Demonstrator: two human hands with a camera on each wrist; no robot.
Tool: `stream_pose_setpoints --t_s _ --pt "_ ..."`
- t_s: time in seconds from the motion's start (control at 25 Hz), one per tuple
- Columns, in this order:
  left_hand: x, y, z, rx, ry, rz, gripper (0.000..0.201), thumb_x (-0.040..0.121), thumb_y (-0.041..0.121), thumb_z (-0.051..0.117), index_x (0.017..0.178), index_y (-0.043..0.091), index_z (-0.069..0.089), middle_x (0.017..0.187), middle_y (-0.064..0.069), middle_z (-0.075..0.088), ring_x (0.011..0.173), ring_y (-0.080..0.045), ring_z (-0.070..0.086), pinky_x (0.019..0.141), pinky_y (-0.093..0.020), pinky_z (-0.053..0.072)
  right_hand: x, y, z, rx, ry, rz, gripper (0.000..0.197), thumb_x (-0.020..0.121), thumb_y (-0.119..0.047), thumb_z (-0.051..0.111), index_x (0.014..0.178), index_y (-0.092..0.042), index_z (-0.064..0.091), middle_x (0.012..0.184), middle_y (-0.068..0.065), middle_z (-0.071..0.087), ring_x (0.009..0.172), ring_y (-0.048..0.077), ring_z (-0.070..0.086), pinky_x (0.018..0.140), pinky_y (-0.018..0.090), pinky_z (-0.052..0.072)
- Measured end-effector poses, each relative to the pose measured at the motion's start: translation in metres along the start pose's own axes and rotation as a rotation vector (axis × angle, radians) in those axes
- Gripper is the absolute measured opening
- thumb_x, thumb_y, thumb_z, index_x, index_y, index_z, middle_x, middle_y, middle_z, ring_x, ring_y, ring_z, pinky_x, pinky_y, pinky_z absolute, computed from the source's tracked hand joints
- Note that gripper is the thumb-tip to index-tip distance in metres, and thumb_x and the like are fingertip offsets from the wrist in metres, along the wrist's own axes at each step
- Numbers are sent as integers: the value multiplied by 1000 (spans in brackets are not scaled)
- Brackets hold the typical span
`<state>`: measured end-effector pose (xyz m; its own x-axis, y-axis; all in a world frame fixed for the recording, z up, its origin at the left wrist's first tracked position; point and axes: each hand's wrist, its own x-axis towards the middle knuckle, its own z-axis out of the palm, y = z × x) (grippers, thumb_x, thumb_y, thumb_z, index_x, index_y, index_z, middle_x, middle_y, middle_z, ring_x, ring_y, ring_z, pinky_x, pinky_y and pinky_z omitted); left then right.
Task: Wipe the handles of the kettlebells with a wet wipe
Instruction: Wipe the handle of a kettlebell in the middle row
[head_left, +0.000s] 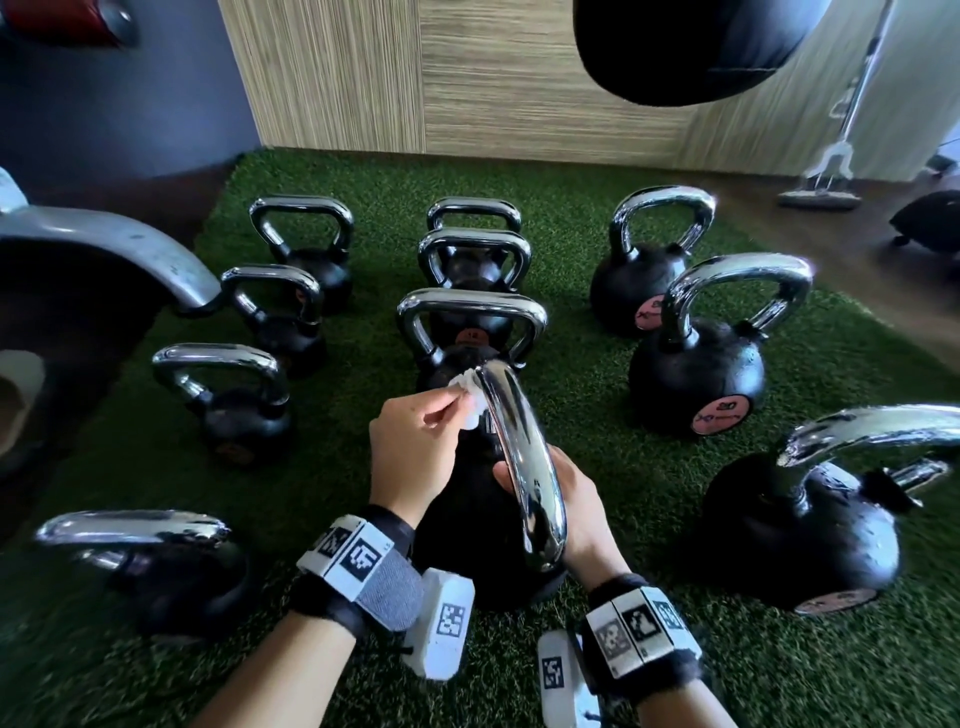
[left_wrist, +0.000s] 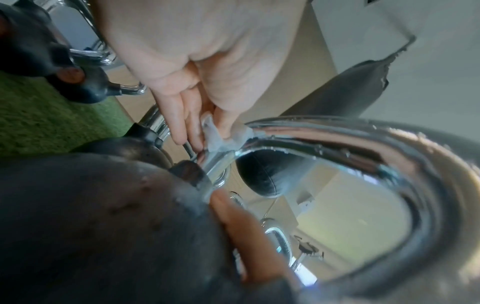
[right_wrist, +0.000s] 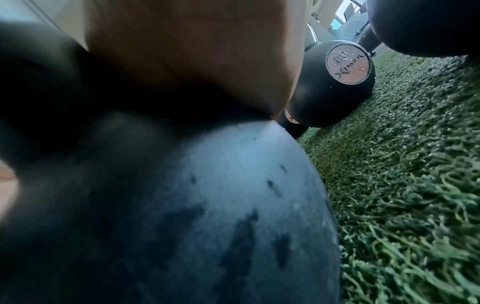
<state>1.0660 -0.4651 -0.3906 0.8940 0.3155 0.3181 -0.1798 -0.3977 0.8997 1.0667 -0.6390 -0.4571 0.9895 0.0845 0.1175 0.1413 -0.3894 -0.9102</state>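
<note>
The nearest kettlebell (head_left: 462, 525) stands on the turf in front of me, its chrome handle (head_left: 519, 457) running away from me. My left hand (head_left: 457, 402) pinches a crumpled white wet wipe (head_left: 467, 397) against the far end of that handle. The left wrist view shows the wipe (left_wrist: 221, 137) squeezed between thumb and fingers where the handle (left_wrist: 337, 131) bends down. My right hand (head_left: 576, 499) rests on the black ball just right of the handle, its thumb (left_wrist: 239, 222) lying on the ball. In the right wrist view the palm (right_wrist: 194, 51) sits against the ball (right_wrist: 207, 205).
Several other chrome-handled black kettlebells stand in rows on the green turf (head_left: 571, 395), to the left, ahead and right (head_left: 696, 379). A black punching bag (head_left: 701, 41) hangs above right. A wood-panel wall (head_left: 415, 78) is behind, and a metal stand (head_left: 826, 166) at far right.
</note>
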Motion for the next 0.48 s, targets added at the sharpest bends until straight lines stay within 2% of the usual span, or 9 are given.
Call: stream_pose_setpoints --t_s 0.08,0.16,0.24,0.32,0.4,0.48 --pt "2 5 -3 -121 34 -43 16 90 25 77 104 19 82 93 12 80 90 4 73 83 -21 58 -1 3 1 17 6 -9 38 84 -22 80 117 -37 69 118 -14 71 113 0 65 102 35 53" --pt "-16 13 -6 -255 32 -20 26 89 22 77 113 12 78 100 5 80 93 -9 77 87 -33 61 0 5 3 21 11 -5 40 85 -23 80 120 -38 67 118 -14 72 113 1 66 102 39 53" --pt "-40 22 -11 -379 -49 16 29 89 24 78 115 11 77 101 -3 80 93 -21 78 91 -45 59 -1 7 4 45 8 1 39 86 -25 79 119 -40 66 117 -13 72 112 2 66 101 40 54" --pt "-42 20 -13 -408 -73 13 32 85 35 81 112 17 79 101 -4 80 93 -24 78 94 -52 57 0 9 5 63 -3 9 36 85 -31 78 117 -44 66 118 -11 72 113 8 67 100 44 54" --pt "-29 17 -15 -403 -75 -11 37 80 42 81 109 20 80 100 -5 81 93 -26 78 95 -54 57 1 8 6 105 -23 30 32 85 -34 74 112 -52 67 119 -8 72 114 15 68 101 49 53" --pt "-31 21 -18 -429 -89 -14 34 79 37 83 105 17 81 96 -6 81 89 -28 78 92 -52 59 0 4 5 119 -21 32 30 83 -39 72 107 -56 67 119 -6 73 114 17 68 101 49 53"
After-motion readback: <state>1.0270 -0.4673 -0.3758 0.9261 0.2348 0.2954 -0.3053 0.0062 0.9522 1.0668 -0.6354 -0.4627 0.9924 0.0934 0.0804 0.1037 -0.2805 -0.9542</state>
